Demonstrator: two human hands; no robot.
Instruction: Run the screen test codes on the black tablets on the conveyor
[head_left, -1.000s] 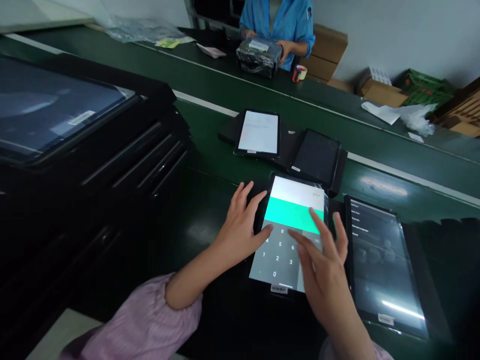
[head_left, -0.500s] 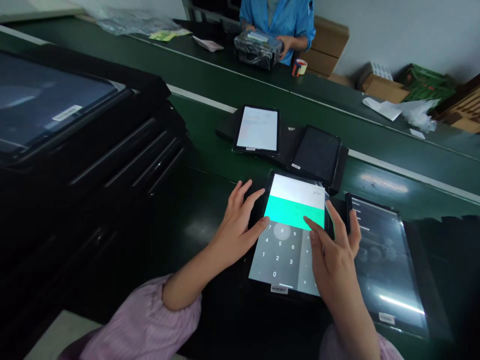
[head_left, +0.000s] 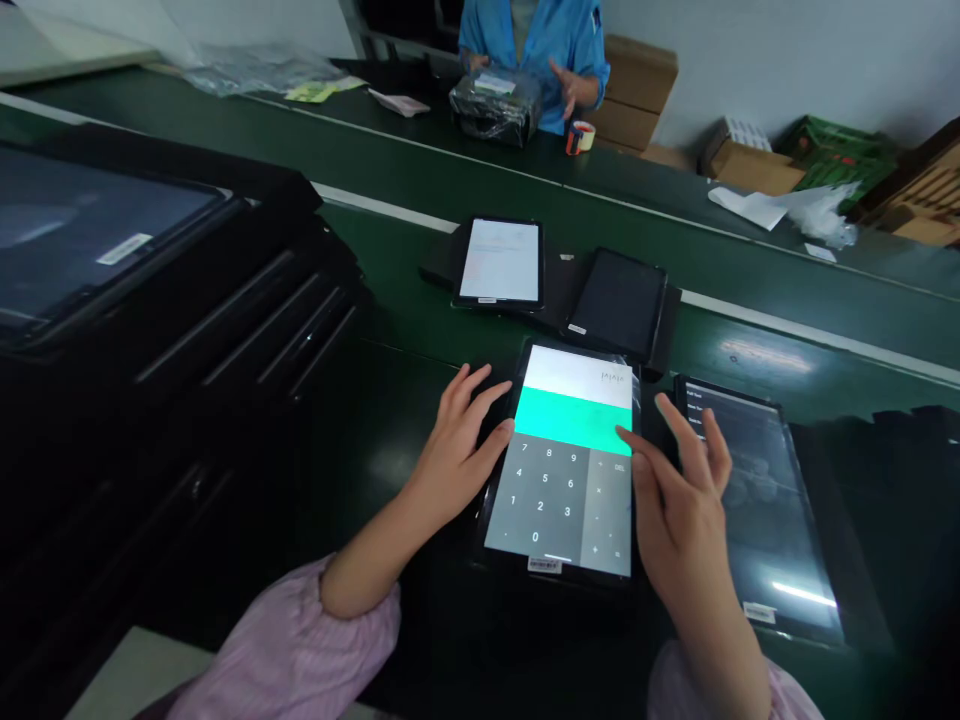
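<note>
Head camera close, facing forward, down at hands [head_left: 457, 450]

Your right hand [head_left: 682, 510] hides part of the menu on the right tablet [head_left: 761, 520], and that text is too small to read, as is the far tablet's [head_left: 499, 260]. The co-worker [head_left: 532, 60] is cut off by the top edge, the left stack [head_left: 112, 230] by the left.

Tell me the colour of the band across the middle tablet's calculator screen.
Bright turquoise green; the band shows best in the head view.

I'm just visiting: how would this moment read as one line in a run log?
tablet: calculator keypad showing | left hand: beside its left edge | right hand: fingers over its screen
</note>
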